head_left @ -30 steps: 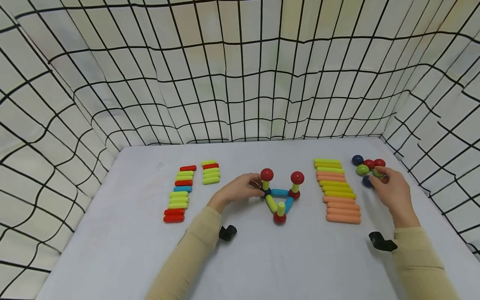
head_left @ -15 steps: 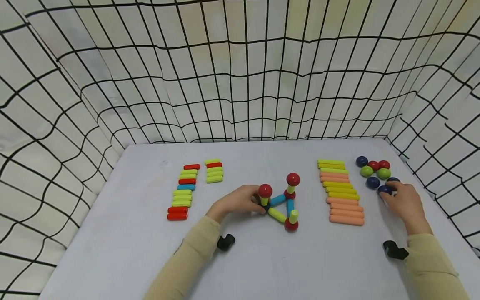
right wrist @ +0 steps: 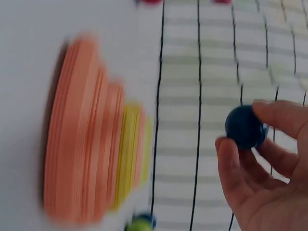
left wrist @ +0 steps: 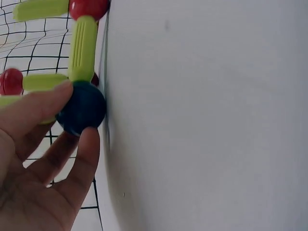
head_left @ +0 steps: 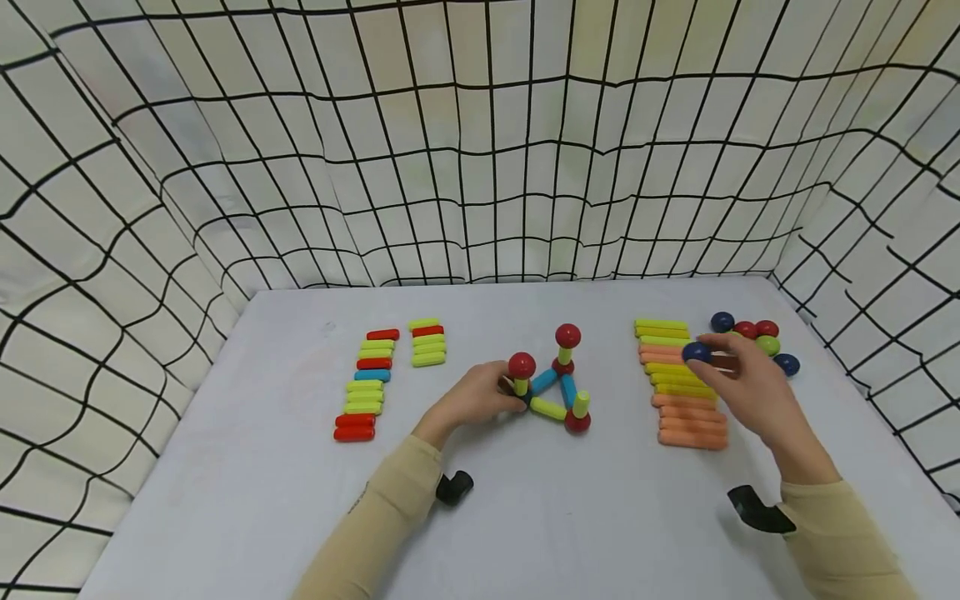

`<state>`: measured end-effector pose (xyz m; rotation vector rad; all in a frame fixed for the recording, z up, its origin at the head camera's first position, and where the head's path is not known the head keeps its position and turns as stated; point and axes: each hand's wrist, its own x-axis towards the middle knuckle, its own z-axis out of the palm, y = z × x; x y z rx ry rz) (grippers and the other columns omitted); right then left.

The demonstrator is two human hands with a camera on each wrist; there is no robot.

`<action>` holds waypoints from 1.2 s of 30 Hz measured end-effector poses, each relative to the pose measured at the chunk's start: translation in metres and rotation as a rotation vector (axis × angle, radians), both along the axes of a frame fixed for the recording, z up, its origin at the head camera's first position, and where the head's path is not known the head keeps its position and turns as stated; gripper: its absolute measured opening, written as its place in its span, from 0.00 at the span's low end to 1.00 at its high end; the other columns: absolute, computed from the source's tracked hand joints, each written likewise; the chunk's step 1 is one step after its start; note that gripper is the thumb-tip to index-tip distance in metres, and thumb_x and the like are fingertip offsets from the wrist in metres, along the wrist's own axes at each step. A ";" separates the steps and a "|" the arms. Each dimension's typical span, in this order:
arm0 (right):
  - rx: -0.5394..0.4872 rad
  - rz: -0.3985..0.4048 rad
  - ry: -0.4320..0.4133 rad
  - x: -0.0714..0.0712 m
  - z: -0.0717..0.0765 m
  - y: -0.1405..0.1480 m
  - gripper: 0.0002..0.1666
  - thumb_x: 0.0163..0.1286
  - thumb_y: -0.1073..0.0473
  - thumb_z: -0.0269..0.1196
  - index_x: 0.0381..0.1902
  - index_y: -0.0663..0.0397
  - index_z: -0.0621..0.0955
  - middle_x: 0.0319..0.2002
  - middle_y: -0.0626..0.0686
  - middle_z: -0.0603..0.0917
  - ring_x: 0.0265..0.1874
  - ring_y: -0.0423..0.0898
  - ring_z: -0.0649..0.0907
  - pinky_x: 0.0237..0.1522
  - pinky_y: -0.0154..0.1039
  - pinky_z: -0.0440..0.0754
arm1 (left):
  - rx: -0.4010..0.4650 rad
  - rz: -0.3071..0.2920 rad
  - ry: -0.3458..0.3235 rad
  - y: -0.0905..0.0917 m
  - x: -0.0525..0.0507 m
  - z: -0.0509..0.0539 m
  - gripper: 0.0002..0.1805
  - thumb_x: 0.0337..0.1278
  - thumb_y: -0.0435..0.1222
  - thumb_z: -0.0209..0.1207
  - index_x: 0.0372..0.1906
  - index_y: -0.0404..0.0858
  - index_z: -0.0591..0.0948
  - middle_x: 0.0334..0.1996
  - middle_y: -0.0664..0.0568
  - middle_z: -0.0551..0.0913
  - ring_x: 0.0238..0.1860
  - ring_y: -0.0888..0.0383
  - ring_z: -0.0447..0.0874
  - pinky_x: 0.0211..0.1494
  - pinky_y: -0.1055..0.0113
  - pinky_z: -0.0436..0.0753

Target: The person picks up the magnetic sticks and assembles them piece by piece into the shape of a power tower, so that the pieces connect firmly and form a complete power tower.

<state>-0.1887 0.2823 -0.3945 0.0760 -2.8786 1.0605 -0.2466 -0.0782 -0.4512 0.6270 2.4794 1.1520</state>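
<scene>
My left hand pinches the dark blue ball at the left corner of a triangular frame of balls and rods. Two sides of the frame are blue rods, the third is a lime rod. Lime rods stand up from its three corners; red balls top two of them, and the front one has a bare top. My right hand holds a loose dark blue ball between thumb and fingers, raised over the row of long rods.
Long yellow and orange rods lie in a row right of the frame. Behind my right hand is a cluster of balls. Short red, lime and blue rods form two columns at left. Black netting surrounds the white table.
My right hand has picked up a dark blue ball from the cluster and moved left with it. My left hand keeps its grip, and the frame has turned and shifted slightly.
</scene>
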 end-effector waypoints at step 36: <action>-0.456 0.249 -0.192 -0.003 -0.023 -0.081 0.33 0.67 0.45 0.64 0.66 0.51 0.73 0.62 0.53 0.75 0.59 0.54 0.77 0.54 0.36 0.79 | 0.024 0.074 0.002 0.005 0.001 -0.001 0.18 0.58 0.34 0.66 0.54 0.36 0.80 0.45 0.49 0.82 0.48 0.52 0.81 0.50 0.60 0.81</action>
